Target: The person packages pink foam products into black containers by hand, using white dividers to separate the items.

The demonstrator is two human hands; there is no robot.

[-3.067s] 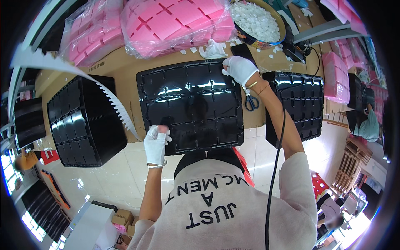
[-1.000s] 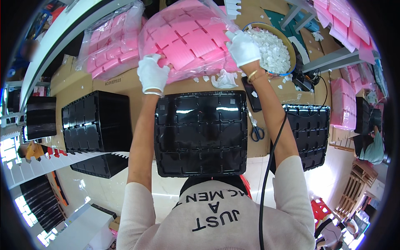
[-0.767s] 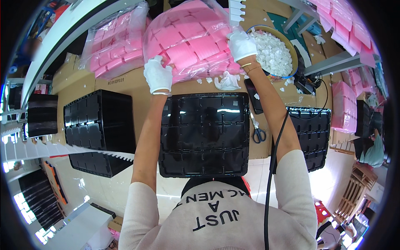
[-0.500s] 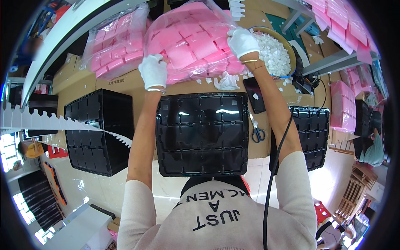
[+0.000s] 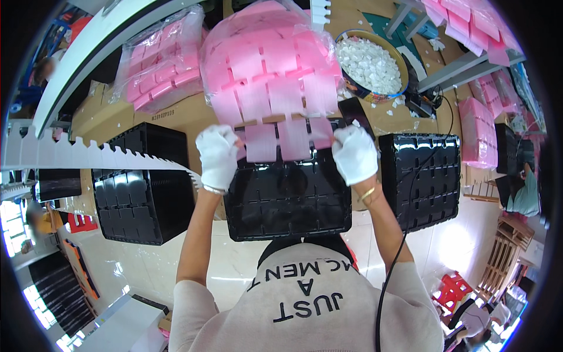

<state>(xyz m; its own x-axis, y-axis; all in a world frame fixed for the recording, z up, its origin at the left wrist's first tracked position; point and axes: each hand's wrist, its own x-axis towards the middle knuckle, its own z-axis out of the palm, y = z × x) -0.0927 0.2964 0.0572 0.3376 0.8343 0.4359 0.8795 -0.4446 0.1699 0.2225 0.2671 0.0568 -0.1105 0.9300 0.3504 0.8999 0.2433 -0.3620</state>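
Observation:
A sheet of pink foam squares [image 5: 270,76] in a clear plastic bag hangs tilted over the far edge of a black compartment tray [image 5: 287,202] in front of me. My left hand [image 5: 217,157], in a white glove, grips the sheet's near left corner. My right hand [image 5: 355,154], also gloved, grips the near right corner. The lowest row of pink squares overlaps the tray's far rim between my hands.
Stacks of black trays stand at the left [image 5: 141,193] and at the right [image 5: 422,176]. A second bag of pink foam [image 5: 161,64] lies at the far left, and a round bowl of white bits [image 5: 369,61] at the far right. A white toothed strip [image 5: 88,154] crosses the left side.
Both hands left the black tray, took hold of the pink foam sheet at the back, and have drawn it toward me, over the tray's far edge.

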